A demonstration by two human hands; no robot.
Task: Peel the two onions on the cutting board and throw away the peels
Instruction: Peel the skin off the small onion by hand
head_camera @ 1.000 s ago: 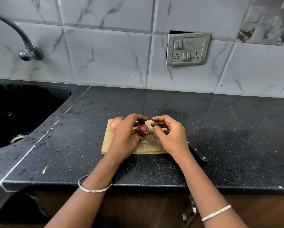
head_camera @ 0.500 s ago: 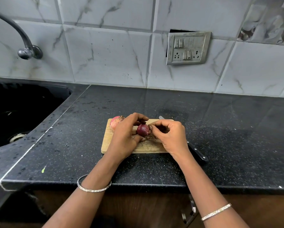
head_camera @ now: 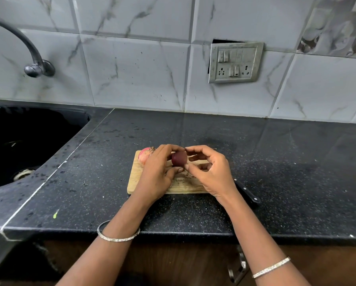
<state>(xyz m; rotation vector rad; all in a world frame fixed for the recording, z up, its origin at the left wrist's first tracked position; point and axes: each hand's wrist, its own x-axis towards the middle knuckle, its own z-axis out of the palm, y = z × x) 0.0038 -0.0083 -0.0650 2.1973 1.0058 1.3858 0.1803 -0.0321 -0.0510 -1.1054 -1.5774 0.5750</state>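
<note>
at the far left the black sink [head_camera: 28, 141] sat under a curved tap [head_camera: 36, 66], well apart from the work. on the dark counter [head_camera: 276, 162] lay the wooden cutting board [head_camera: 135, 180]. at its far left corner rested the pale onion [head_camera: 144, 157], rooty end up, half hidden behind the left hand [head_camera: 156, 176]. that hand was curled round the dark red onion [head_camera: 179, 158], fingers over the top and thumb beneath, holding it above the board's middle. the right hand [head_camera: 213, 175] met it from the other side, with the forefinger tip at its top, the thumb tip at its lower edge and the other fingers loosely curled, so it pinched at the onion's right face. whether a flap of skin lay between those tips was too small to tell. brown peel scraps [head_camera: 183, 179] dotted the board below the hands. a black-handled knife [head_camera: 247, 194] lay just right of the board, untouched.

the step in hand looked like stripping the dark onion's outer layer. to do it well, the person would best keep the left grip steady and turn the bulb a little at a time. a nail could catch the skin's edge and draw it along the curve, so it came away in wide strips that dropped onto the board for one sweep to the bin. no bin showed in view.
</note>
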